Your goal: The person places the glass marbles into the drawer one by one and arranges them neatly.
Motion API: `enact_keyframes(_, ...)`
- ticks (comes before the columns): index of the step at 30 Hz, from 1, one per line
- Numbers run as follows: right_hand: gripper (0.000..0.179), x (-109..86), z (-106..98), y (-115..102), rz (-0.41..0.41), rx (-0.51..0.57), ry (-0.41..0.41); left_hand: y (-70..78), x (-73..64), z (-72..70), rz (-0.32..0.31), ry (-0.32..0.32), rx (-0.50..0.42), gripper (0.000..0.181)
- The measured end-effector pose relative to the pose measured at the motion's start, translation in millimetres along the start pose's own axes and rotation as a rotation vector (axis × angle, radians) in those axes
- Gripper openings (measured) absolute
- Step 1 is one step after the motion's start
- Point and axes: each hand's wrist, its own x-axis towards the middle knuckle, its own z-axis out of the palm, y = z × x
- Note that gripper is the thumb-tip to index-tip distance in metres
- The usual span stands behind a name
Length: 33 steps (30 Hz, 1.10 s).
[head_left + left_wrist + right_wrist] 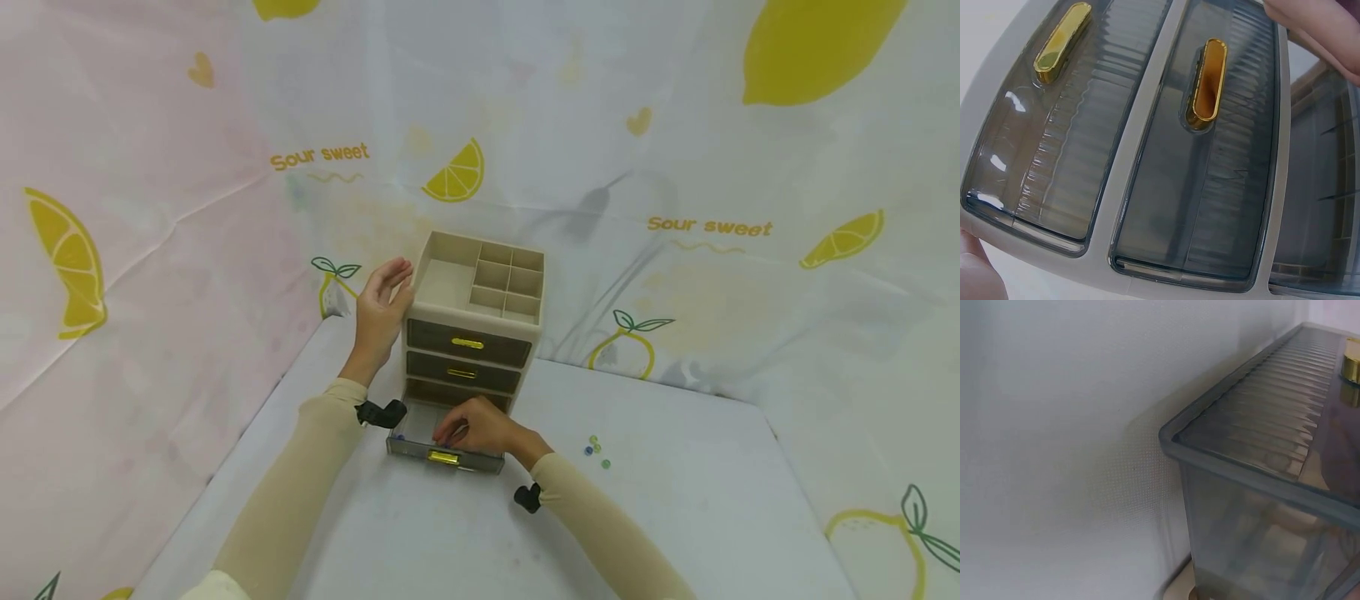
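A beige desktop organizer [474,321] with smoky drawers stands on the table. Its bottom drawer [483,463] is pulled out, and a small blue bead [400,437] lies in its front left corner. My left hand [384,302] rests against the organizer's upper left side, fingers fairly straight. Over the open drawer, my right hand [480,427] reaches in with bent fingers, its fingertips low near the front panel. Whether a bead is between them is hidden. The right wrist view shows the clear drawer's corner [1175,440] close up.
Several small green and blue beads [596,448] lie on the white table [637,517], right of the organizer. Two upper drawers with gold handles [1207,84] are closed. Open compartments [491,275] top the organizer. Lemon-print cloth [525,167] hangs behind.
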Motion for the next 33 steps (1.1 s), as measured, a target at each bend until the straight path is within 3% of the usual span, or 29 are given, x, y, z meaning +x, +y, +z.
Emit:
enact_keyframes(26,0.031,15.6,7,2,0.057,-0.052,-0.066,0.1,0.9,0.0,-0.016,0.009,-0.005,0.047)
enact_keyframes(33,0.033,20.3,12,7,0.057,0.002,-0.068,-1.5,-0.2,0.7,-0.003,0.016,-0.011,0.046)
